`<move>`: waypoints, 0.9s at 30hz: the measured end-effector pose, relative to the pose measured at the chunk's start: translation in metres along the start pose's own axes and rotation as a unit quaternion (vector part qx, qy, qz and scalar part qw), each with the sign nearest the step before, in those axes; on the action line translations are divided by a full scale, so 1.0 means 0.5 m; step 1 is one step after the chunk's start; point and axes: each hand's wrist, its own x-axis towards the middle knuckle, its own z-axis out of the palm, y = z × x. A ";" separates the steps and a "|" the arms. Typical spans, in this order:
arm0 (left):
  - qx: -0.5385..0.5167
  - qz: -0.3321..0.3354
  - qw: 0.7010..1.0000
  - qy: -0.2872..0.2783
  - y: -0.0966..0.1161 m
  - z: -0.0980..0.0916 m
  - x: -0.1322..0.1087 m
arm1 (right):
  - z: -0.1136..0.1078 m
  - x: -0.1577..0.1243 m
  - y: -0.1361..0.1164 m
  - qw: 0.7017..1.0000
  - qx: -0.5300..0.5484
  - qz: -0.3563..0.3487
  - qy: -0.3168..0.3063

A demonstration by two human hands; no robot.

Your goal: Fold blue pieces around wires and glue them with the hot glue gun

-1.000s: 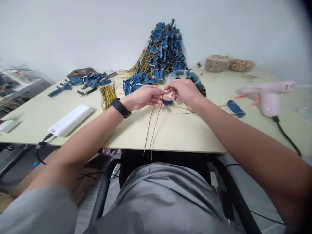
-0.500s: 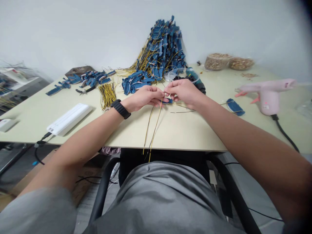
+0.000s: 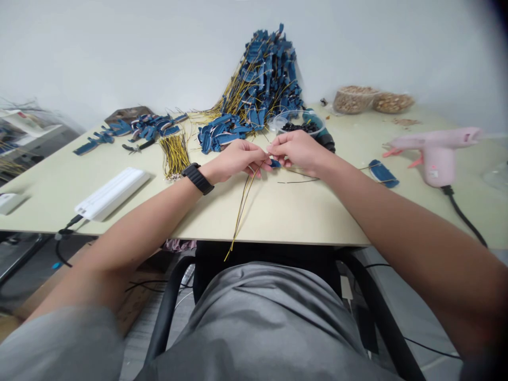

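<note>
Left hand (image 3: 237, 159) and right hand (image 3: 298, 152) pinched closed on a small blue piece (image 3: 275, 164), thin yellow wires (image 3: 241, 211) trailing toward the body, blue wired bundles (image 3: 257, 79) just beyond.

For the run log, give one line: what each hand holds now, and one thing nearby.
left hand: holding yellow wires | right hand: pinching small blue piece | nearby: clear bowl

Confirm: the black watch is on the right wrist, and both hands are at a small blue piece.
Wrong: the head view shows the black watch on the left wrist. The left hand and right hand are at the small blue piece.
</note>
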 end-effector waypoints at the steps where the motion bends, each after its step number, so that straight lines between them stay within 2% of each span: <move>1: -0.001 0.001 1.000 -0.003 0.000 0.000 0.000 | -0.002 0.001 0.002 1.000 0.001 -0.002 -0.006; 6: -0.004 0.008 1.000 -0.016 -0.003 -0.002 -0.001 | -0.012 0.001 0.007 0.999 -0.011 0.001 -0.030; 12: 0.011 0.008 1.000 0.003 -0.004 -0.001 -0.004 | -0.014 -0.006 0.002 0.999 -0.027 0.002 -0.040; 22: 0.011 -0.004 1.000 -0.020 0.014 0.009 -0.018 | -0.025 0.004 0.015 0.998 -0.018 -0.006 -0.067; 27: -0.004 -0.011 0.999 -0.050 0.022 0.017 -0.024 | -0.030 0.001 0.014 0.997 0.008 -0.004 -0.072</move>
